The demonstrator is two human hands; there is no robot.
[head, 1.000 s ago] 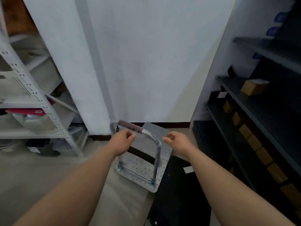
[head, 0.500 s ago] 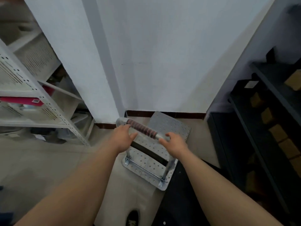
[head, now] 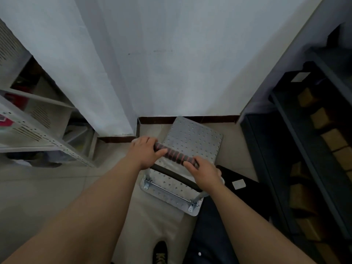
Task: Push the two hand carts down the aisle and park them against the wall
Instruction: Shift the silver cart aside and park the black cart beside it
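Item: silver hand cart [head: 192, 139], perforated metal deck, stood directly ahead of and below both hands, its far corner touching or nearly touching the dark skirting of the white wall [head: 171, 63]; the deck sat skewed to the wall rather than square. Handle [head: 174, 155]: tubular, wrapped in a dark grip with red bands, spanning between the hands. Left hand [head: 144, 150]: closed over the left end of the handle, fingers curled on top. Right hand [head: 204, 171]: closed over the right end, likewise wrapped from above; the two-ended hold presumably gave steering leverage to swing the deck flat against the wall. Second item: black cart deck [head: 238, 184], low on the floor just right of and below the right hand, bearing a pale label, its near end passing under the right forearm; probably the other cart of the pair, and whether it reached the wall could not be told. Surroundings: grey perforated shelving [head: 38, 134] well to the left of the left hand; dark shelving [head: 304, 149] holding small brown boxes to the right of the right hand, the two units narrowing the parking space. A shoe [head: 160, 252] showed beneath the forearms. Status, by judgement: parking nearly complete, final squaring outstanding.
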